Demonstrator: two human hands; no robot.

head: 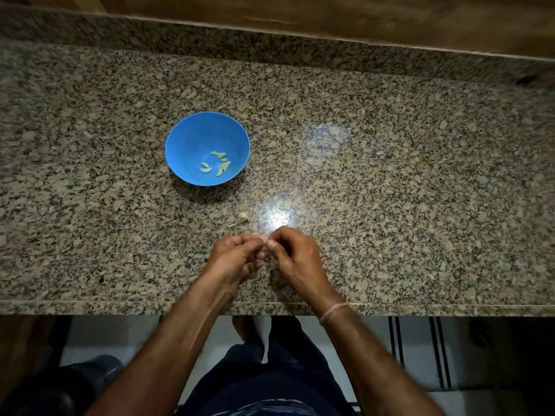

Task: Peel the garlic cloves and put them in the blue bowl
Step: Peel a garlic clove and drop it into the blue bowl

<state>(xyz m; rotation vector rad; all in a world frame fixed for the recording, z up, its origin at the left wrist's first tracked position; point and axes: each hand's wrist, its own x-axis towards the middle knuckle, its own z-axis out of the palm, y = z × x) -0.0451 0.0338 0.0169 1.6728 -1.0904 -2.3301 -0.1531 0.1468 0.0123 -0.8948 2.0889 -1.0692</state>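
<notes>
Single head-worn wide-angle view, looking steeply down and forward from above the near edge of the speckled granite surface (390, 190). Close enough that both forearms run in from six o'clock, with the left hand (237, 253) and right hand (295, 253) meeting just below centre. Round blue plastic bowl (186, 139) sitting toward eleven o'clock of centre. Wooden wall panel (330, 13) across twelve o'clock. White tiled floor (369, 334) and dark trousers (270, 379) visible under the surface edge at six o'clock. Frame edges curved and blurred by the lens. No second view to overlap.
</notes>
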